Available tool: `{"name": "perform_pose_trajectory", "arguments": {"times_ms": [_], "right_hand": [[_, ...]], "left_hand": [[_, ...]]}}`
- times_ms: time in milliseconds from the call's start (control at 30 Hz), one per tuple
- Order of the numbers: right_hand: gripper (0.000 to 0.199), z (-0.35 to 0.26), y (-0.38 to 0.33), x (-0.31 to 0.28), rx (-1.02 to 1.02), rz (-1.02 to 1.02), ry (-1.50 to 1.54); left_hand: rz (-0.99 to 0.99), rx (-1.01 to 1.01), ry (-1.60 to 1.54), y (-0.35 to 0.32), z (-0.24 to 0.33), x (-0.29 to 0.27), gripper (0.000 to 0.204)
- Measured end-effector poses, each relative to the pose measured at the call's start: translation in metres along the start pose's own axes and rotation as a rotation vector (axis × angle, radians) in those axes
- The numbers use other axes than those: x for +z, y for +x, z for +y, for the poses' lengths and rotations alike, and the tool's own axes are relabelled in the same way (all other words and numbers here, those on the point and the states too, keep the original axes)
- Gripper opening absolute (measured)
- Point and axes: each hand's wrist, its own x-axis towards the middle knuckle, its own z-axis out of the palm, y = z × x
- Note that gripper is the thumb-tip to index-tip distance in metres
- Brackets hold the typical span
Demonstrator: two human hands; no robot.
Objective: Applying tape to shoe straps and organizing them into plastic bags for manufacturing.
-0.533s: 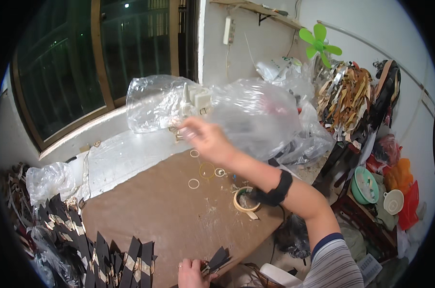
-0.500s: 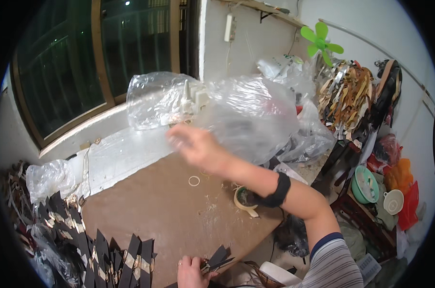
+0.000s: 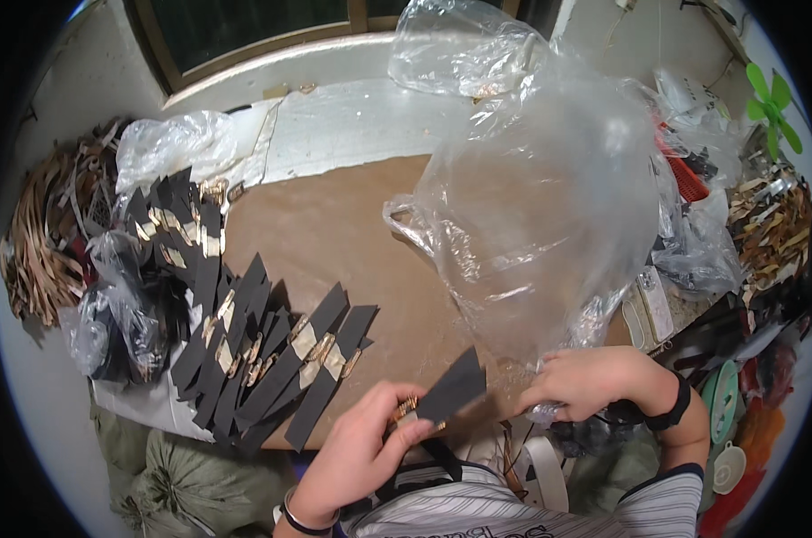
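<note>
From where I stand, the left hand (image 3: 366, 439) is at the near edge of the desk (image 3: 352, 224), thumb and fingers pinched firmly round a black strap (image 3: 457, 386) with gold trim. Whether that is one strap or a few layered together, I can't tell, since the palm covers the near end. Its long axis slants from near left to far right, and the pointed free end sticks out past the fingertips.

The right hand (image 3: 590, 384) is just beyond, off to the right, its fingers curled in on a bunched near edge of a big clear bag (image 3: 549, 197). The bag billows away toward the far side, over the right half of the desk. So the strap lies between the two hands, left of the right hand and apart from it, tip aimed toward the near part of the bag. The right hand is the one nearer the bag; the left is nearer the pile (image 3: 312, 408) of similar straps on the left, most of them slanting much the same way. A phone (image 3: 654, 305) lies right of the bag.
</note>
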Motion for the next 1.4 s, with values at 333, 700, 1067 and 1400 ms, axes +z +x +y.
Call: {"name": "perform_pose_trajectory", "arguments": {"times_ms": [333, 700, 1067, 1400], "right_hand": [[0.065, -0.061, 0.056, 0.032, -0.402, 0.987, 1.460], [0.070, -0.047, 0.068, 0.034, -0.041, 0.502, 1.572], [0.036, 0.104, 0.049, -0.047, 0.012, 1.310, 1.732], [0.025, 0.211, 0.073, -0.072, -0.078, 1.320, 1.567]], "left_hand": [[-0.026, 0.227, -0.151, 0.042, 0.021, 0.058, 0.031], [0.421, 0.251, 1.130, 0.208, -0.070, -0.010, 0.026], [0.279, 0.535, 0.279, 0.061, -0.019, 0.032, 0.037], [0.199, 0.435, -0.025, 0.023, -0.036, 0.022, 0.042]]}}
